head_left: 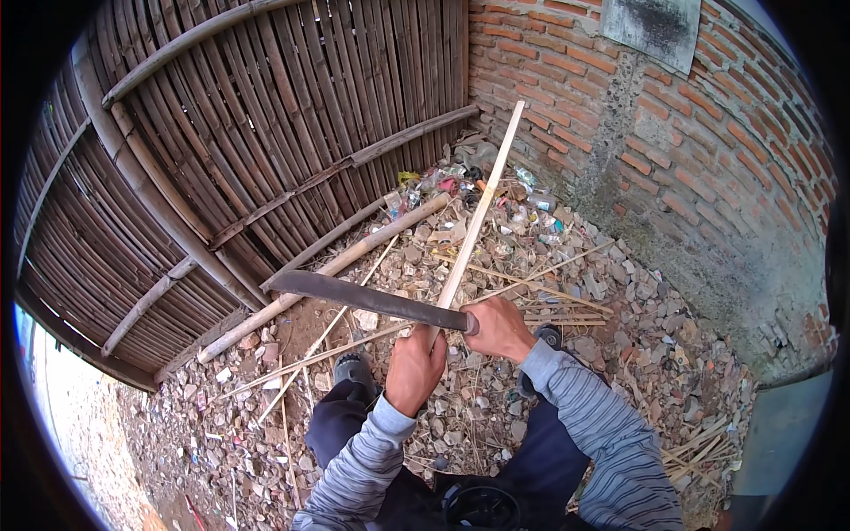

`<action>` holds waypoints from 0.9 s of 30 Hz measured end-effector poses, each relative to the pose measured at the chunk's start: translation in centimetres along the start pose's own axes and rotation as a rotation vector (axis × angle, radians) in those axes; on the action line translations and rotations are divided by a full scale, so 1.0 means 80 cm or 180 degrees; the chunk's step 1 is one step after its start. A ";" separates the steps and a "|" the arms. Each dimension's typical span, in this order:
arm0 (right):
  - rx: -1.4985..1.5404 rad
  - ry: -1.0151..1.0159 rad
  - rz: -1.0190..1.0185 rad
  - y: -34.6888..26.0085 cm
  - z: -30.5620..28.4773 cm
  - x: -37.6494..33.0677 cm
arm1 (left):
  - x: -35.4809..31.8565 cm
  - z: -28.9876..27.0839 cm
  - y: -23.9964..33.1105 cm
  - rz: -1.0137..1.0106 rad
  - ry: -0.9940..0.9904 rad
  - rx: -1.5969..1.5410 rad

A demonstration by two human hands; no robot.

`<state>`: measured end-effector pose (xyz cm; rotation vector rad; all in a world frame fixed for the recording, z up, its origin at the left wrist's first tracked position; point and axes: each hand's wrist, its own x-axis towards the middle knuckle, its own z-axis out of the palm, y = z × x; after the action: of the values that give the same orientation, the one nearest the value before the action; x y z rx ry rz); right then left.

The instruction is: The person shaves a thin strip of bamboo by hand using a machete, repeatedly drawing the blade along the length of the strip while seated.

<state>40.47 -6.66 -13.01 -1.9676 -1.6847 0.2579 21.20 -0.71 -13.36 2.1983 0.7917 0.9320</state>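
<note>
My left hand [413,370] is closed around the near end of a long pale bamboo strip [483,208], which slants up and away toward the brick corner. My right hand [500,328] grips the handle of a machete [363,296]. Its dark, broad blade points left and lies across the strip, just beyond my left hand. From this angle I cannot tell whether the edge has bitten into the bamboo. The handle is mostly hidden inside my right fist.
A slatted bamboo fence [292,124] rises at the left, and a brick wall [673,168] at the right. A thick bamboo pole [328,273] lies along the fence foot. Split strips [562,316] lie on rubble near my shoes [355,376]. Litter [443,188] fills the corner.
</note>
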 end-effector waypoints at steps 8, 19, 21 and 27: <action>0.0208 0.0336 0.0597 0.045 -0.030 0.019 | -0.008 0.006 -0.005 -0.0168 -0.0224 0.0362; 0.0218 0.0086 0.0345 0.050 -0.014 0.024 | -0.012 -0.002 0.001 -0.0298 -0.0214 0.0476; 0.0101 0.0145 0.0780 0.063 -0.032 0.034 | -0.015 -0.002 0.000 -0.0250 -0.0216 0.0328; 0.0483 0.0186 0.0650 0.040 -0.007 0.021 | -0.022 -0.007 -0.012 -0.0229 -0.0244 0.0413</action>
<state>43.83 -5.49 -13.84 -2.0129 -1.3865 0.3870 19.50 -1.19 -14.46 2.2857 0.9111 0.7761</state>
